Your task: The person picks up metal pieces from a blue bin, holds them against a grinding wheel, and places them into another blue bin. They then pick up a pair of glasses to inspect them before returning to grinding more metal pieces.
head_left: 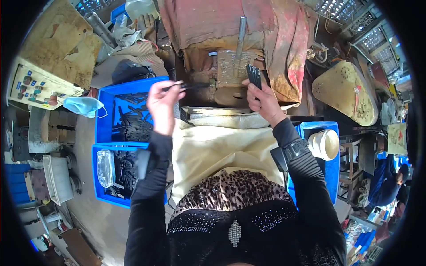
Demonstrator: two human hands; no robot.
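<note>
My left hand is raised above the blue bins on the left, its fingers pinching a thin dark strip that points right toward the machine's middle. My right hand is closed around a bundle of slim black strips, held upright with their ends showing above the fingers. Between and beyond the hands lies a machine's worn brown hollow with a wet-looking block. What exactly the strips are cannot be made out.
Two blue bins at left hold many black pieces; a clear plastic box sits in the nearer one. At right, a white tub stands in another blue bin. Red stained cloth drapes the machine; a control box stands far left.
</note>
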